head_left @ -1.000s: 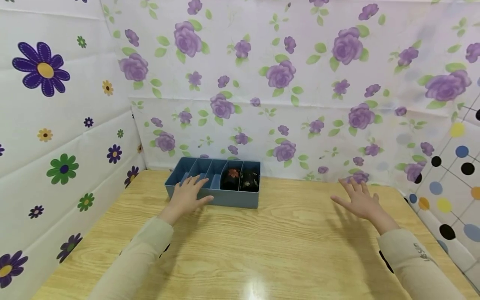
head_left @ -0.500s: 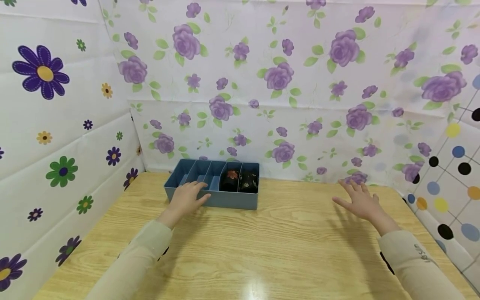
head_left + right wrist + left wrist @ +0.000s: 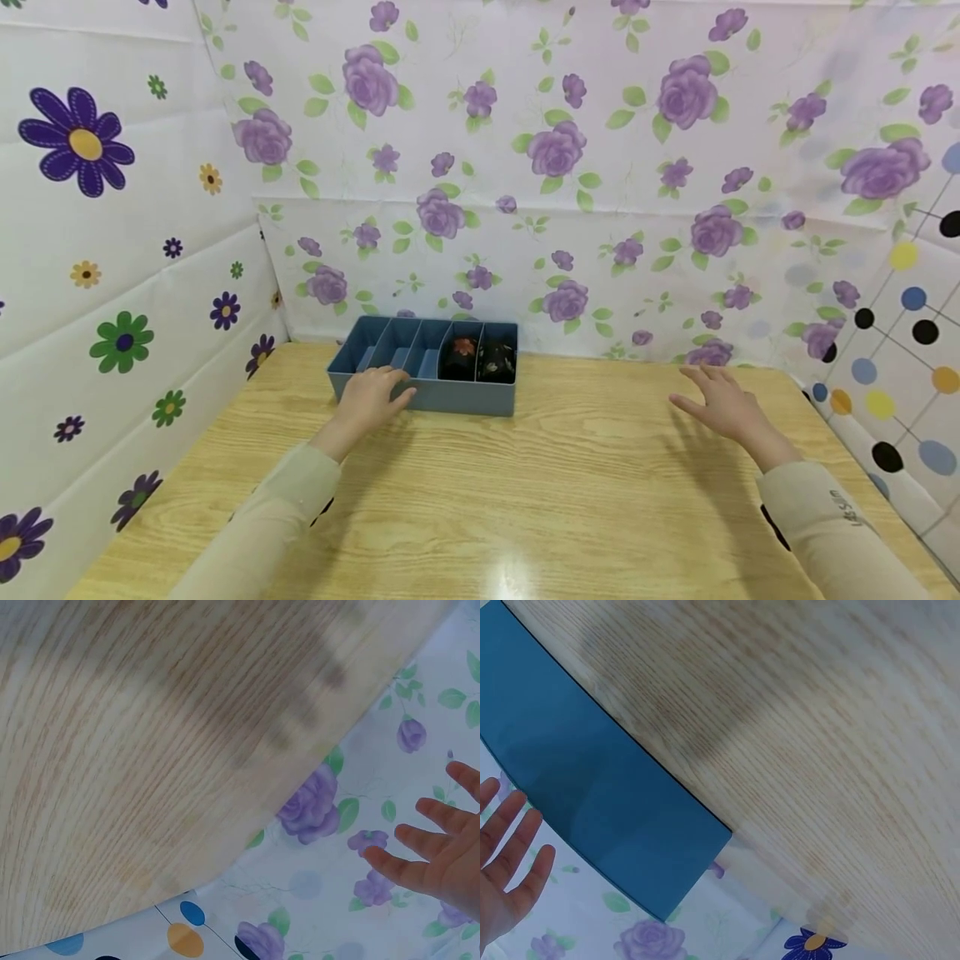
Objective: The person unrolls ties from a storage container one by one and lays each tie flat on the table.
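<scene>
A blue-grey divided box (image 3: 465, 397) stands on the table against the back wall. Its two right compartments each hold a dark patterned item: one black with an orange-red flower (image 3: 460, 358), the other black with pale marks (image 3: 497, 361). Their kind is unclear. At the box's front left, my left hand (image 3: 366, 402) hovers with fingers extended, overlapping the front rim in the head view; contact cannot be judged there. In the left wrist view, its spread fingers (image 3: 531, 879) appear beside the box's edge. Well to the right, my right hand (image 3: 723, 410) is held over the table, fingers spread, holding nothing.
The wood-grain table (image 3: 555, 483) extends forward from the box. A purple-rose cloth (image 3: 630, 167) covers the back wall, a daisy-print cloth (image 3: 150, 250) the left side, and a dotted cloth (image 3: 900, 367) the right.
My left hand has drawn slightly back and down, its fingers reaching less far over the box. The right hand stays almost where it was. The box and its contents have not moved.
</scene>
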A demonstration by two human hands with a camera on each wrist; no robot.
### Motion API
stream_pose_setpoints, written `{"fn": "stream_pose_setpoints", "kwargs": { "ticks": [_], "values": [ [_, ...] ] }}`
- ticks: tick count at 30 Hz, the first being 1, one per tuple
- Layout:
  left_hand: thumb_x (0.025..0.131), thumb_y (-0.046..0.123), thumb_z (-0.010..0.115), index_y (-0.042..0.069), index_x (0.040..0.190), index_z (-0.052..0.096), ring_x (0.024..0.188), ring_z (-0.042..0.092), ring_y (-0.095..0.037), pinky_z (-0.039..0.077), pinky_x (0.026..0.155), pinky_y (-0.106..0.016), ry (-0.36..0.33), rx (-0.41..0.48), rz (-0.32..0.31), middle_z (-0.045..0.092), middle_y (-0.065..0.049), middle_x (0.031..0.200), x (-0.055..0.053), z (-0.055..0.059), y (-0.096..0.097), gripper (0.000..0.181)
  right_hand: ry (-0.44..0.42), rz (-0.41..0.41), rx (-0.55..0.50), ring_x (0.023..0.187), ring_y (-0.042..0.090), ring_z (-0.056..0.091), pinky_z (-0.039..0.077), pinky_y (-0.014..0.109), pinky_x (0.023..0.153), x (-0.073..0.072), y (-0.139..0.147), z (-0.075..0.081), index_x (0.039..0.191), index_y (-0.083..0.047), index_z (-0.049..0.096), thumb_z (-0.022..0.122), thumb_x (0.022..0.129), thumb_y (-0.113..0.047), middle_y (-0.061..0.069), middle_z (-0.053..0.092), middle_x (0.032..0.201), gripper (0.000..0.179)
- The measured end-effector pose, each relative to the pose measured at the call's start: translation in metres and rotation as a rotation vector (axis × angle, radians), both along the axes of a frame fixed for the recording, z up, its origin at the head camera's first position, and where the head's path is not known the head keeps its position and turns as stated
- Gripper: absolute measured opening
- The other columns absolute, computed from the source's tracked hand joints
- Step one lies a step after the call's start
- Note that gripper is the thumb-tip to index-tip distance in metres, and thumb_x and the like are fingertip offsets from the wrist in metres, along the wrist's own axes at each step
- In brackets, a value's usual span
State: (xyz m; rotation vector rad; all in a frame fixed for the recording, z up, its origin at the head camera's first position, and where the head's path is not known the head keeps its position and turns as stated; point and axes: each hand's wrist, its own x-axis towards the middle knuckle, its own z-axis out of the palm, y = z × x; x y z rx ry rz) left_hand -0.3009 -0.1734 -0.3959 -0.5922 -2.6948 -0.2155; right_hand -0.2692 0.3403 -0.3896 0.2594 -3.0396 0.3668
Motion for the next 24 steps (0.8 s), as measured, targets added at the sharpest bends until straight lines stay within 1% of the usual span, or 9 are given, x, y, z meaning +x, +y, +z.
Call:
{"fn": "stream_pose_setpoints", "kwargs": {
  "ticks": [4,7,10,13,16,18,24],
  "values": [
    [0.088,0.03,0.066,0.008,0.103,0.071,0.079,0.067,-0.027,0.055,0.067,-0.041,-0.002,0.012,0.001,0.071,-0.011,0.098,0.002,-0.001,-0.001,0.027,0.039,0.024,-0.008,0.12,0.058,0.038,0.04,0.071,0.083,-0.002,-0.002,-0.001,0.137,0.007,0.041,0.046,0.095,-0.05,0.038,0.035,0.138,0.071],
    [0.089,0.029,0.066,0.008,0.101,0.071,0.078,0.068,-0.024,0.056,0.065,-0.038,-0.006,0.037,0.002,0.072,-0.01,0.095,0.002,-0.003,-0.002,0.025,0.054,0.038,-0.038,0.114,0.055,0.046,0.042,0.066,0.086,-0.003,-0.003,-0.002,0.132,0.009,0.046,0.05,0.096,-0.041,0.038,0.041,0.134,0.062],
    [0.089,0.028,0.065,0.009,0.099,0.071,0.077,0.068,-0.022,0.055,0.062,-0.035,-0.007,0.061,0.014,0.072,-0.008,0.092,0.003,-0.004,-0.004,0.023,0.056,0.036,-0.065,0.111,0.053,0.05,0.043,0.063,0.089,-0.003,-0.005,-0.002,0.128,0.01,0.05,0.053,0.096,-0.031,0.037,0.048,0.129,0.052],
    [0.089,0.027,0.065,0.01,0.095,0.072,0.072,0.067,-0.019,0.053,0.059,-0.034,0.0,0.078,0.036,0.072,-0.006,0.086,0.005,-0.005,-0.004,0.019,0.065,0.035,-0.079,0.106,0.051,0.054,0.045,0.061,0.086,-0.003,-0.008,-0.004,0.124,0.01,0.053,0.055,0.095,-0.024,0.036,0.054,0.121,0.045],
    [0.089,0.025,0.065,0.01,0.09,0.073,0.065,0.064,-0.018,0.051,0.054,-0.032,0.018,0.092,0.063,0.071,-0.004,0.079,0.007,-0.006,-0.005,0.016,0.075,0.037,-0.091,0.101,0.049,0.057,0.047,0.059,0.082,-0.005,-0.012,-0.005,0.123,0.009,0.054,0.055,0.095,-0.021,0.035,0.057,0.116,0.041],
    [0.089,0.024,0.065,0.01,0.089,0.073,0.063,0.063,-0.018,0.05,0.053,-0.032,0.028,0.109,0.072,0.071,-0.004,0.077,0.009,-0.007,-0.006,0.016,0.084,0.037,-0.102,0.099,0.048,0.058,0.048,0.058,0.081,-0.005,-0.015,-0.006,0.122,0.008,0.055,0.055,0.095,-0.021,0.034,0.058,0.114,0.039],
    [0.089,0.021,0.066,0.007,0.086,0.074,0.062,0.065,-0.02,0.052,0.054,-0.035,0.062,0.168,0.063,0.072,-0.006,0.076,0.011,-0.011,-0.007,0.016,0.12,0.05,-0.14,0.099,0.046,0.059,0.049,0.056,0.08,-0.004,-0.025,-0.008,0.119,0.007,0.058,0.055,0.095,-0.018,0.03,0.062,0.109,0.034]
  ]
}}
